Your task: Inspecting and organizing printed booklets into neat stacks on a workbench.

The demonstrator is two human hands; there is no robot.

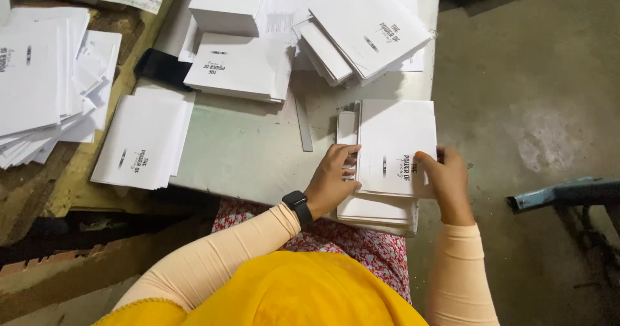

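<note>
Both hands on white booklet stack at table edge: left hand and right hand, fingers curled, pinched top booklet's sides, likely squaring it. Beyond stack, grey ruler; farther, more booklet piles.

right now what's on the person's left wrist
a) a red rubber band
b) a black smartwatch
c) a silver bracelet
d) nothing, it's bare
b: a black smartwatch sits on the wrist just behind the left hand, which grips the left edge of the white booklet stack while the right hand holds its right edge.
</note>
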